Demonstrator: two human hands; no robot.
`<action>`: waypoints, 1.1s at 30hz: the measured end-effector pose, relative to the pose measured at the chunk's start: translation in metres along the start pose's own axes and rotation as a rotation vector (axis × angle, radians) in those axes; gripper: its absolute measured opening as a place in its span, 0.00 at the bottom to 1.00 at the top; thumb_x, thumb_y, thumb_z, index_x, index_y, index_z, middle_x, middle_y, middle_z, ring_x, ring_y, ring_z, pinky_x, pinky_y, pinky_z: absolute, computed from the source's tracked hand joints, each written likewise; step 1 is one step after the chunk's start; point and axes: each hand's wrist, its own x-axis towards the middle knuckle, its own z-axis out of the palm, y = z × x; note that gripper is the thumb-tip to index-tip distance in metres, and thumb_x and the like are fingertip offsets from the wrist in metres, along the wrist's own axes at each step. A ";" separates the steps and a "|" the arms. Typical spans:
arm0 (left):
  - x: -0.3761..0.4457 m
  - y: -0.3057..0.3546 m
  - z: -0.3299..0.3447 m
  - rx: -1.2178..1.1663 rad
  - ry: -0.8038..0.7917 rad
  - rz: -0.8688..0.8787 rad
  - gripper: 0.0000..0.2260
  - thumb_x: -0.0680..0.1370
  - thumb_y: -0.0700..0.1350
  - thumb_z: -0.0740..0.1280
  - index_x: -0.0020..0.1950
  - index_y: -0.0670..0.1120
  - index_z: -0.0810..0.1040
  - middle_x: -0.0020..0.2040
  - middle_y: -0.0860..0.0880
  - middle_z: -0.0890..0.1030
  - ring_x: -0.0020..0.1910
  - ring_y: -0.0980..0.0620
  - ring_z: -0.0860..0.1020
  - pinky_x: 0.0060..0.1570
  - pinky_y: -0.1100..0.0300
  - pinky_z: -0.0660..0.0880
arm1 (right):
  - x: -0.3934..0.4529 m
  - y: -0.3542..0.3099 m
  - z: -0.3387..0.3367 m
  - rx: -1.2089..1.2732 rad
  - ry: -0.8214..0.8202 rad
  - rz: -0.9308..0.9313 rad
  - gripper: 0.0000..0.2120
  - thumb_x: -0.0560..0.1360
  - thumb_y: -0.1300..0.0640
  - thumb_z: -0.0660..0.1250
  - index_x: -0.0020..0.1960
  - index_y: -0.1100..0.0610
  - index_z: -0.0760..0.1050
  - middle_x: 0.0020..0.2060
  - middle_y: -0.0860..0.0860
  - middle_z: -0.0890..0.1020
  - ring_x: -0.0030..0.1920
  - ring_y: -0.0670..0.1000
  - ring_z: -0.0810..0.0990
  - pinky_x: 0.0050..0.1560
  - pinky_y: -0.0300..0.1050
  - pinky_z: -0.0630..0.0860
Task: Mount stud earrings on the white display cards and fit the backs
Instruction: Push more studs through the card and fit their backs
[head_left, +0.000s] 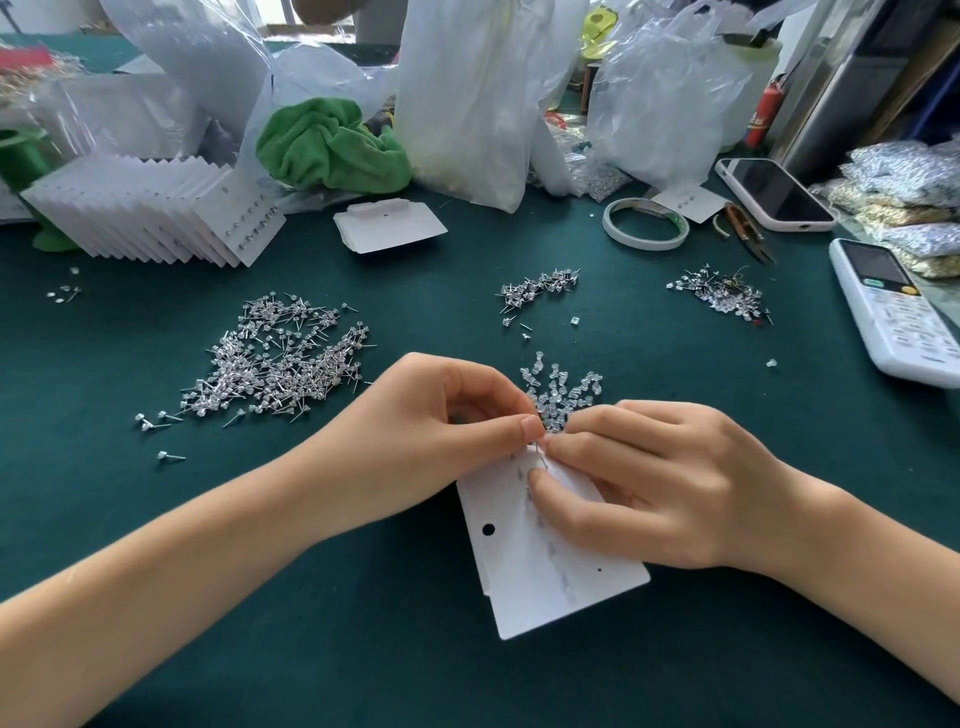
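A white display card (550, 566) lies face down on a dark green table (467, 675), tilted so its long side runs away from the person. It is rectangular with a round hang hole near its left edge, and a row of thin metal posts pokes up through it, some capped with clear backs. The card is stacked on at least one more card beneath it.

The left hand (441, 431) meets the card at its far end, fingers curled, thumb and forefinger pinching at the topmost post. The right hand (654, 478) rests over the card's right side, fingers curled and pressing down on it, fingertips touching the left hand's thumb.

Just beyond the card's far end sits a small heap of clear earring backs (561, 384). Farther left of the card spreads a large pile of stud earrings (280, 358). Well beyond the card, a fanned row of finished cards (156, 213) stands.
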 end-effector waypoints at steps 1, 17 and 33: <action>0.000 -0.001 0.000 0.014 0.001 0.011 0.03 0.73 0.45 0.71 0.42 0.47 0.84 0.39 0.49 0.85 0.39 0.56 0.81 0.46 0.57 0.78 | 0.000 0.000 0.000 -0.002 -0.003 -0.005 0.12 0.67 0.72 0.72 0.47 0.60 0.81 0.32 0.55 0.81 0.30 0.57 0.78 0.29 0.46 0.76; -0.004 -0.006 0.001 0.133 0.019 0.150 0.06 0.71 0.51 0.70 0.41 0.50 0.83 0.35 0.55 0.83 0.33 0.61 0.78 0.35 0.68 0.75 | -0.002 -0.004 0.002 -0.052 0.037 -0.003 0.17 0.66 0.70 0.73 0.50 0.58 0.73 0.31 0.54 0.80 0.29 0.56 0.78 0.27 0.46 0.74; -0.006 -0.001 -0.002 0.130 -0.004 0.168 0.08 0.69 0.53 0.70 0.41 0.50 0.84 0.39 0.50 0.83 0.38 0.48 0.79 0.38 0.54 0.76 | -0.002 -0.006 0.003 -0.082 0.095 -0.011 0.15 0.68 0.69 0.73 0.49 0.58 0.73 0.30 0.54 0.80 0.28 0.56 0.77 0.29 0.45 0.76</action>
